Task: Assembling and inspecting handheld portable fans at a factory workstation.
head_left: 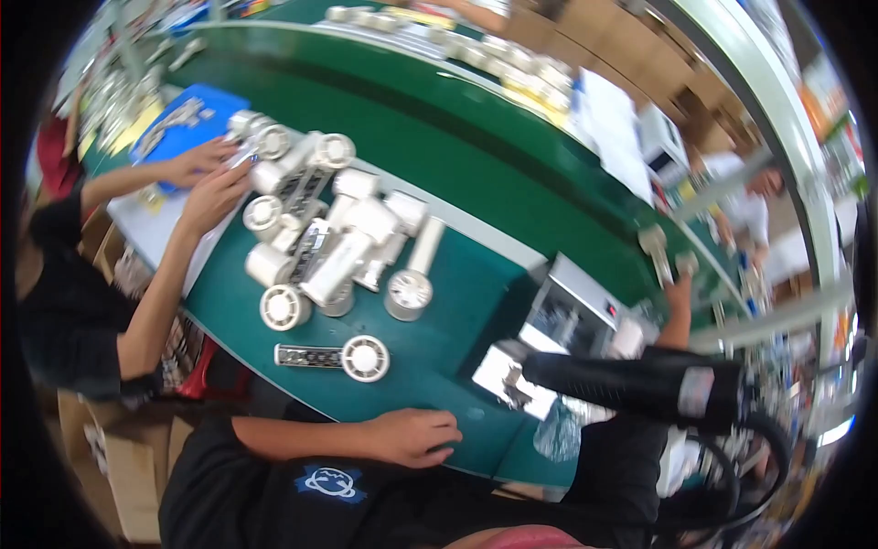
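While the left hand (416, 437) rests palm down at the near edge of the green table (457, 343), its fingers are loosely bent and nothing shows in its grasp. The right hand (678, 291) reaches far out to the right, its fingertips at a pale fan part (686, 263) on the green strip beyond; that corner is small and blurred, so I cannot tell whether the fingers close around it or merely touch it. Just left of that part lies a white handheld fan (656, 252). In front of the left hand, a lone fan (332, 357) lies flat, its round grille to the right and its dark, uncovered handle to the left; farther off is a heap of fans (366, 229). These look like light, stiff plastic, smooth enough to slide a little in dry fingers. The slotted grille and the exposed handle insides seem the fragile places, so the best hold is probably around the solid rim of the head, or along a handle's side walls where it stands open.
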